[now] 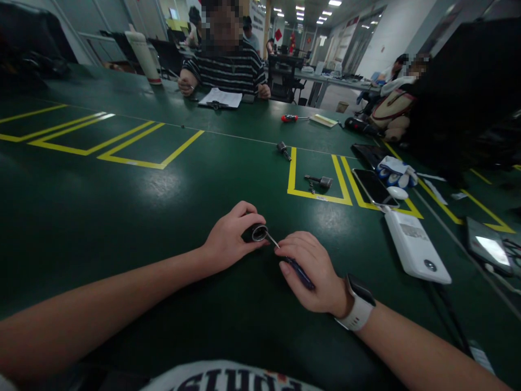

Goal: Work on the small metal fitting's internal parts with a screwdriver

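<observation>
1. Far left, yellow tape outlines (pixel 134 144) mark the green table (pixel 81 217). A white flask (pixel 142 57) stands at its far edge.
2. Across the table sits a person in a striped shirt (pixel 228 68), with a clipboard of papers (pixel 222 98) in front of them.
3. The left hand (pixel 228 239) rests on the table near the middle. It is closed around a small black cylinder (pixel 254 233), whose metal-rimmed open end faces right.
4. The right hand (pixel 313 277), with a white watch (pixel 358 309) on its wrist, pinches a blue-handled screwdriver (pixel 299 273). The thin shaft slants up and left, and its tip is at the cylinder's mouth.
5. As I judge it, the work on this cylinder is mid-way: the tool is engaged and the part is steadied. The picture does not show whether anything inside is loose or fastened.
6. Beyond the hands, a small dark part (pixel 284 149) lies alone. A metal fitting (pixel 319 182) sits inside a yellow-taped box, well apart from both hands. A red-handled screwdriver (pixel 290 118) lies farther back.
7. To the right lie a phone (pixel 373 187), blue-tipped gloves (pixel 396 172) and a white device (pixel 415 247).
</observation>
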The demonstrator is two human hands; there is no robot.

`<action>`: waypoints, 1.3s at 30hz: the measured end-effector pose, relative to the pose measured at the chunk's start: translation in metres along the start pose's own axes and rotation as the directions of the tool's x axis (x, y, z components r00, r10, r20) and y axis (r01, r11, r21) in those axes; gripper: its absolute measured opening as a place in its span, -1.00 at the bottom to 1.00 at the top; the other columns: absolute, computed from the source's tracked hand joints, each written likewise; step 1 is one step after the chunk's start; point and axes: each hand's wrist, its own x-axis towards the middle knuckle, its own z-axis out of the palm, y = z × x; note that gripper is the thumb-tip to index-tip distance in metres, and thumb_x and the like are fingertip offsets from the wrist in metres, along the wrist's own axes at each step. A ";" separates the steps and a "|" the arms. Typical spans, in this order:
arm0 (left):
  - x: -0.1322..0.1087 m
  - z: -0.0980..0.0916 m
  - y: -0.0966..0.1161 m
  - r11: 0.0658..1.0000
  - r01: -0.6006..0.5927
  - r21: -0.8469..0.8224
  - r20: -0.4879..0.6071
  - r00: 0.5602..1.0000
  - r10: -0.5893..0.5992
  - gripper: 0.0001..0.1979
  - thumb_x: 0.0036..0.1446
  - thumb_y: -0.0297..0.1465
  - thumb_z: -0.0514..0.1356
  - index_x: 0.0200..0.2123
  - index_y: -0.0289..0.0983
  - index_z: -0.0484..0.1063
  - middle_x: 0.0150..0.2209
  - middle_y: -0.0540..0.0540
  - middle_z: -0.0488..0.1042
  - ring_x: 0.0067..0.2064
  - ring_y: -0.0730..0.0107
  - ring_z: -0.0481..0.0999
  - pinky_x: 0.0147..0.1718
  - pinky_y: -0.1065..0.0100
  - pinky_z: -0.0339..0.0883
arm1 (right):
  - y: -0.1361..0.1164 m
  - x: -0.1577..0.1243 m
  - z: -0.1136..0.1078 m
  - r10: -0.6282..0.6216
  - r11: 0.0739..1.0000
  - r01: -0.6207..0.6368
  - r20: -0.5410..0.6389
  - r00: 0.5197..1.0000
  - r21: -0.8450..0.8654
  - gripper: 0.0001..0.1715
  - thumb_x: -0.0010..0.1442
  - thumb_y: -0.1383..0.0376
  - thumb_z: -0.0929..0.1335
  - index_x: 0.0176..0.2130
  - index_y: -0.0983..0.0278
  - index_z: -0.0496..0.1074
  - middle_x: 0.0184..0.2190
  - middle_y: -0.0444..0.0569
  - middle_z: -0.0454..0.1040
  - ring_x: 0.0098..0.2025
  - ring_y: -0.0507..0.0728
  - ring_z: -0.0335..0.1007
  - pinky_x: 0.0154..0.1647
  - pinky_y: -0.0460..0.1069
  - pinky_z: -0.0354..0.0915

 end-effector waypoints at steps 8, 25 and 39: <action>-0.002 -0.001 0.003 0.999 -0.035 0.033 -0.008 0.999 0.035 -0.75 -0.02 -0.27 0.24 -0.26 -0.25 0.40 -0.18 -0.09 0.31 -0.18 0.30 0.36 -0.27 0.28 0.32 | -0.003 -0.002 0.002 -0.006 1.000 0.005 -0.048 0.999 -0.025 -0.77 0.09 0.44 0.26 -0.20 0.29 0.34 -0.30 0.05 0.45 -0.23 0.16 0.36 -0.19 0.13 0.29; 0.006 0.006 0.010 1.000 0.015 -0.006 0.214 0.977 -0.014 -0.81 -0.01 -0.33 0.22 -0.39 -0.26 0.25 -0.41 0.03 0.35 -0.39 0.42 0.32 -0.38 0.37 0.16 | -0.006 0.014 -0.002 0.444 0.810 -0.378 -0.046 0.895 0.448 -0.73 0.13 0.41 0.22 -0.47 0.29 0.46 -0.50 -0.07 0.47 -0.38 0.09 0.39 -0.32 0.01 0.29; 0.005 0.005 0.004 0.998 -0.040 -0.046 0.058 0.997 0.043 -0.88 0.03 -0.39 0.15 -0.48 -0.27 0.25 -0.49 0.06 0.33 -0.44 0.47 0.30 -0.41 0.39 0.16 | 0.003 0.008 0.012 0.569 0.519 -0.343 -0.017 0.822 0.783 -0.76 0.18 0.32 0.25 -0.38 0.29 0.48 -0.42 -0.04 0.50 -0.29 0.12 0.42 -0.19 0.07 0.31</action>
